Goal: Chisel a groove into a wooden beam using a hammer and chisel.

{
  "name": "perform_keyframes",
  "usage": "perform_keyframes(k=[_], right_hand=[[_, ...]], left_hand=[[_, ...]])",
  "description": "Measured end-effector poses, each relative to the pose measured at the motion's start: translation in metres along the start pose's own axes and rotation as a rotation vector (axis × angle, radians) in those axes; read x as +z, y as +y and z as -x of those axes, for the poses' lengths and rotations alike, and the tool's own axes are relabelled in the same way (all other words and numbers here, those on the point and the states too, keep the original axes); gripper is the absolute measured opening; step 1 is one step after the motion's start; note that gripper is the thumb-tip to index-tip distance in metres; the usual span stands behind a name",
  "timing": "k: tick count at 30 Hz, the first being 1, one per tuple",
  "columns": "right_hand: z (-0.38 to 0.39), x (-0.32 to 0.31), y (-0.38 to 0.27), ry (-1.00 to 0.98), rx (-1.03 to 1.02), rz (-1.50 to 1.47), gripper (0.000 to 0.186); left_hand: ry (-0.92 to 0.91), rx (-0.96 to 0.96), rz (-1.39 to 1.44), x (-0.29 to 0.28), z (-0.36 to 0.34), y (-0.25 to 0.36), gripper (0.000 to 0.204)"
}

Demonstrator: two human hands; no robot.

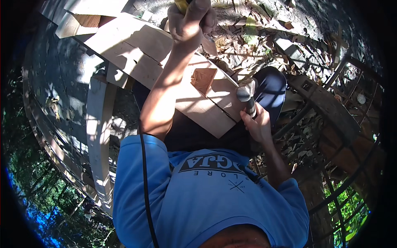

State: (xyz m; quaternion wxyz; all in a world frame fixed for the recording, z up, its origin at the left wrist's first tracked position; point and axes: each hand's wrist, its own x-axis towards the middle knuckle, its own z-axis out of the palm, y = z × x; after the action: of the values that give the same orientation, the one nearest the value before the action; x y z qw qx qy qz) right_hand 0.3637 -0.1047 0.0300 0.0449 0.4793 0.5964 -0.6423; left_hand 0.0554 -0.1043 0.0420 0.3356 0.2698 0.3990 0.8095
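My left hand [192, 20] is raised at the top of the view, its fingers closed round a yellow handle [181, 5]; the tool's other end is out of sight. Lower on the right, my right hand [258, 123] grips a hammer [247, 91] by its dark handle, with the metal head up beside the board's edge. A pale wooden board [144, 62] lies slantwise across my lap. Between my hands it shows a brown four-sided recess [203, 80] with rough fibres or shavings inside. Dark lines run along the board near it.
More timber pieces [82, 25] rest at the board's far left end. A curved plank [98, 136] stands to my left. Dry leaves [248, 37] cover the ground ahead. To my right are a dark metal frame [359, 66] and a weathered wooden beam [326, 103].
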Motion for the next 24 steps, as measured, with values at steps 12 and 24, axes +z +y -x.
perform_keyframes(k=[12,24], right_hand=[[-0.004,-0.008,0.01,-0.074,-0.02,-0.051,0.019],[-0.03,-0.103,-0.021,-0.042,-0.358,-0.404,0.04]], left_hand=[[0.024,0.134,-0.264,-0.003,-0.027,-0.009,0.041],[-0.074,-0.772,-0.698,-0.005,0.005,-0.042,0.039]])
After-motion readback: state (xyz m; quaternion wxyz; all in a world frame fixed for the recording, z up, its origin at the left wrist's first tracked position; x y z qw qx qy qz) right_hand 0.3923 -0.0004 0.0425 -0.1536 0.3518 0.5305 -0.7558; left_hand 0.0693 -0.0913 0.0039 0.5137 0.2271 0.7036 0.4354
